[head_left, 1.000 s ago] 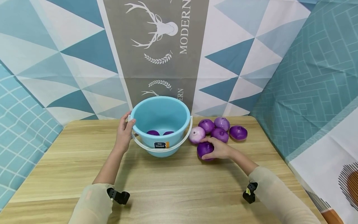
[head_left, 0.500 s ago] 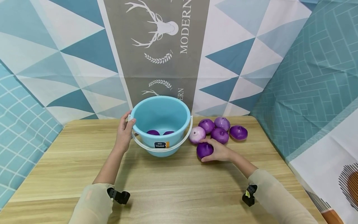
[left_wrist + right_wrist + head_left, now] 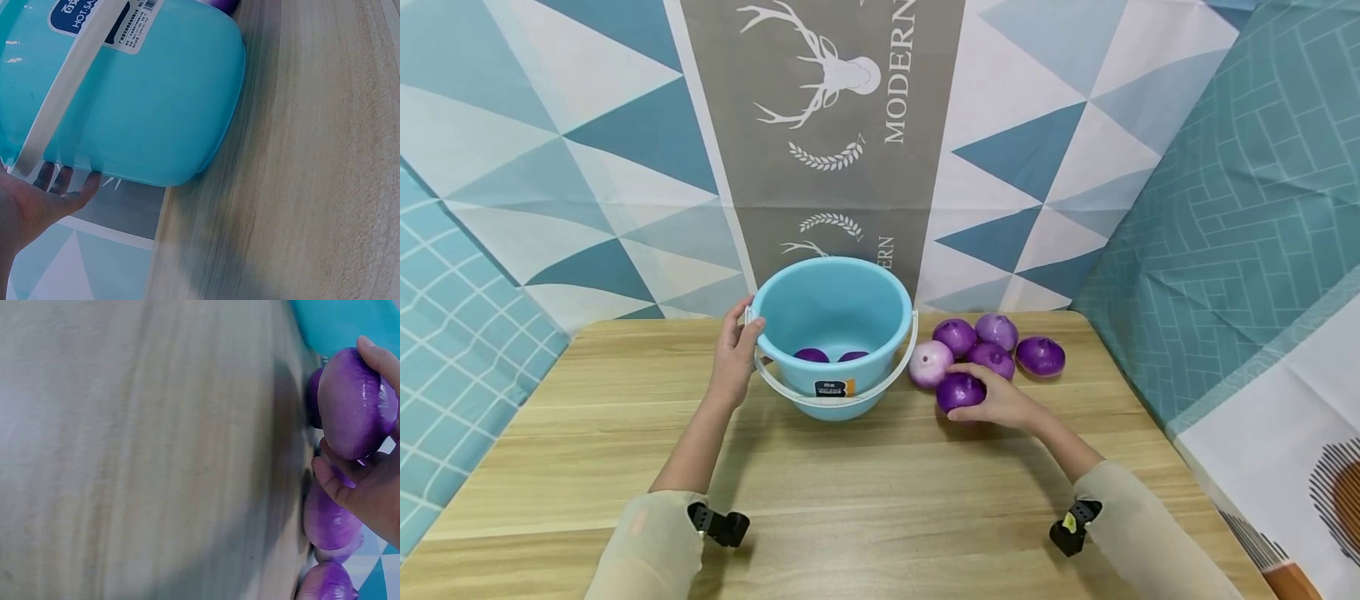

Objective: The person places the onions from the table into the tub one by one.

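R hand (image 3: 1000, 402) gripped dark purple onion (image 3: 959, 392), thumb one side, fingers other; onion low R of frame ctr, seemed just off table (image 3: 880, 517). L hand (image 3: 732, 357) held bucket (image 3: 835, 300) by rim, L of ctr, thumb over edge. Risks (guess): onion could slip, b/c glossy, round, fingertip hold; pale onion (image 3: 931, 363) just beside could roll if bumped; handle (image 3: 835, 402) slung across bucket front could snag hand. Look: squat, shiny, small tip up top, mauve side in R wrist view.
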The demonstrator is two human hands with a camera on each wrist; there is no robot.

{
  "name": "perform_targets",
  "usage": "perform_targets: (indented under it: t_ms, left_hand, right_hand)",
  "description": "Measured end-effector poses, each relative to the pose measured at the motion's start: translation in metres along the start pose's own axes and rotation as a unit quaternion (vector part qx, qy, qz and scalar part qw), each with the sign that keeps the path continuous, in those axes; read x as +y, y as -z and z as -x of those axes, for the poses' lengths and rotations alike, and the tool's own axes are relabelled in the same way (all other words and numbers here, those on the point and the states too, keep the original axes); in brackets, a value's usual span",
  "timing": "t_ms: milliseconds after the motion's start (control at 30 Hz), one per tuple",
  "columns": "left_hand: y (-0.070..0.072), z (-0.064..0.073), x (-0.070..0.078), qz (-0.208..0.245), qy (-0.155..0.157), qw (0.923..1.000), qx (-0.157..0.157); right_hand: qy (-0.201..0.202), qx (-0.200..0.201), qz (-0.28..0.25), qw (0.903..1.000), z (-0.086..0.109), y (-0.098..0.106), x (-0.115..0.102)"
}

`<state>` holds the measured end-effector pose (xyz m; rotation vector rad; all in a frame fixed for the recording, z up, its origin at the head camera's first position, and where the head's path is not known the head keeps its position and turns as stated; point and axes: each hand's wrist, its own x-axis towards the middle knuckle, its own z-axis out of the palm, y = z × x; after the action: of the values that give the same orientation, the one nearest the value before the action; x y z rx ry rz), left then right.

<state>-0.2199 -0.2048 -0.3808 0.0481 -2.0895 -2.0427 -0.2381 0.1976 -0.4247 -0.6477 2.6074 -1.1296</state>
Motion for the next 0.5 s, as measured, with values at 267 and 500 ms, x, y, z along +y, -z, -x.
perform_targets:
  t_ms: [267,500]
  left_hand:
    - [-0.001,0.001,0.001,-0.002,0.001,1.0,0.001]
    - [-0.001,0.001,0.002,0.001,0.007,1.0,0.0]
  right_hand:
    - [-0.022,0.047,-0.041,0.9978,0.003,0.018,-0.015]
    - [-0.013,0.075,-0.064,0.995,0.001,0.029,-0.019]
